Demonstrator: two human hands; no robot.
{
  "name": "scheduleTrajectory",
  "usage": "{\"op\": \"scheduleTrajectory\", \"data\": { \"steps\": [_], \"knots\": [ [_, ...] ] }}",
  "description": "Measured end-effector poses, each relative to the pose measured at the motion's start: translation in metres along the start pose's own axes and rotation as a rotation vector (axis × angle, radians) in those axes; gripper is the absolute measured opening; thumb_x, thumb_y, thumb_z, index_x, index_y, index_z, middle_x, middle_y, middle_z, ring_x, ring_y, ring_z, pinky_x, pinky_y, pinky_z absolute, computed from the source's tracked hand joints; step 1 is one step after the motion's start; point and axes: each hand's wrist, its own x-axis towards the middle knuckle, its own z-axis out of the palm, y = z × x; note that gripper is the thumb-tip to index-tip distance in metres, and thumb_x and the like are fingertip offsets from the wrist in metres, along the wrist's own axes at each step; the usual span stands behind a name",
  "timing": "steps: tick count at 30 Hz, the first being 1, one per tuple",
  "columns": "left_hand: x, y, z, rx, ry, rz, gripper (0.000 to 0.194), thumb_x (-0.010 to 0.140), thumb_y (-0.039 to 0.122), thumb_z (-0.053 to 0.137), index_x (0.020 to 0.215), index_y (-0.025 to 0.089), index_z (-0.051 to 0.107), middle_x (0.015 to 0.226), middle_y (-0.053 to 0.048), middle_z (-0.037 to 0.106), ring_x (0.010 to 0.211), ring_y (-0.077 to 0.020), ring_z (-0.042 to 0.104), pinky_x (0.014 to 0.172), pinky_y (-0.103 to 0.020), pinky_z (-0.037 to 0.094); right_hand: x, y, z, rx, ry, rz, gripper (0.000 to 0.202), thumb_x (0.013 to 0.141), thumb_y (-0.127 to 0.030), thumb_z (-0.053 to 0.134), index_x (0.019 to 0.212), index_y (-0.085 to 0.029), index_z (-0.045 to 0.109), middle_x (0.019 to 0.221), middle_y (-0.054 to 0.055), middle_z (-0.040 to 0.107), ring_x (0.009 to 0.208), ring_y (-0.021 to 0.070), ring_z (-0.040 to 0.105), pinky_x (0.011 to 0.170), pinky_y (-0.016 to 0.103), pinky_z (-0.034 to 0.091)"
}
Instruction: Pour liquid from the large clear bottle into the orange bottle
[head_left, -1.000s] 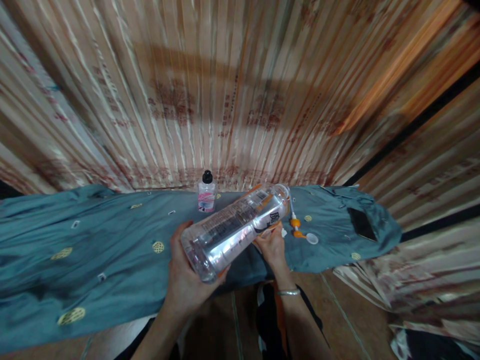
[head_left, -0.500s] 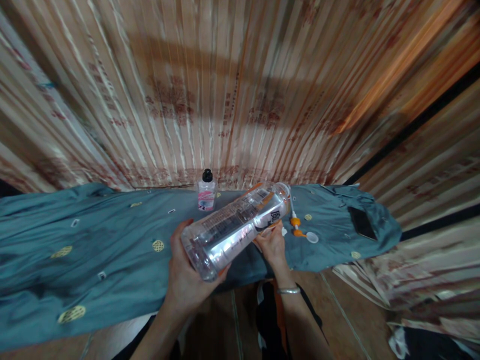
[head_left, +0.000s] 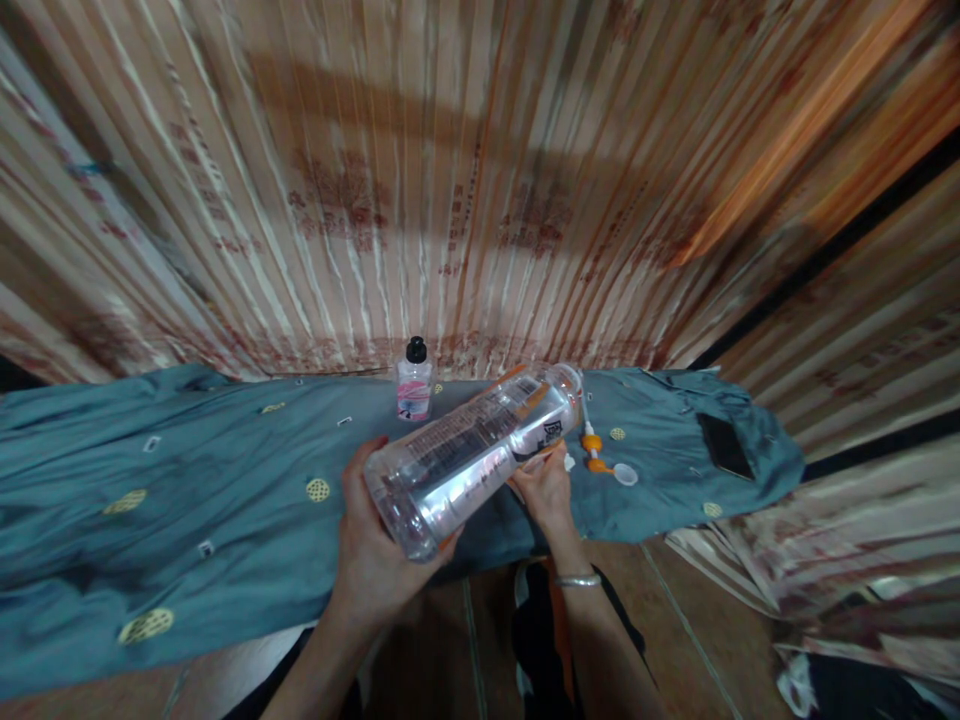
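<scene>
My left hand (head_left: 382,540) is wrapped round the base end of a large clear plastic bottle (head_left: 472,465) with a silvery printed label. The bottle lies tilted in the air, its open-looking neck up and to the right. Under the neck end, my right hand (head_left: 546,490) is closed, its fingers mostly hidden behind the bottle; what they grip does not show. A small white bit (head_left: 569,463) peeks out beside those fingers. Just right of the neck lies an orange and white pump dispenser (head_left: 592,443) on the cloth, next to a small translucent round cap (head_left: 625,475).
A small clear bottle (head_left: 414,392) with a black cap and pink label stands at the back of the teal cloth (head_left: 247,470). A black phone (head_left: 726,446) lies at the right end. Striped curtain (head_left: 465,200) hangs close behind, and more fabric is at the right.
Almost nothing differs; the view has shifted very slightly, and both hands keep the same hold and the bottle the same tilt.
</scene>
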Motion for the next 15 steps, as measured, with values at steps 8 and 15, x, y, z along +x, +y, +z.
{"op": "scheduleTrajectory", "data": {
  "steps": [8,15],
  "knots": [
    [-0.0007,-0.0017,0.0006,0.002,0.011,-0.033,0.098,0.066,0.039,0.092,0.149,0.024,0.043,0.124,-0.009,0.073,0.095,-0.0258,0.081,0.076,-0.037,0.069,-0.0012,-0.0076,-0.0022,-0.003,-0.006,0.055,0.091,0.061,-0.056,0.088,0.136,-0.019,0.050,0.108,0.012,0.081,0.099,0.0357,0.080,0.089,0.045,0.063],
    [0.0000,-0.0003,0.0001,-0.017,-0.002,-0.075,0.099,0.064,0.038,0.093,0.149,0.025,0.043,0.122,-0.009,0.073,0.095,-0.0264,0.081,0.075,-0.038,0.069,-0.0008,-0.0099,-0.0031,-0.027,-0.011,0.073,0.091,0.061,-0.054,0.086,0.136,-0.019,0.048,0.108,0.013,0.081,0.102,0.0379,0.080,0.090,0.046,0.063]
  ]
}}
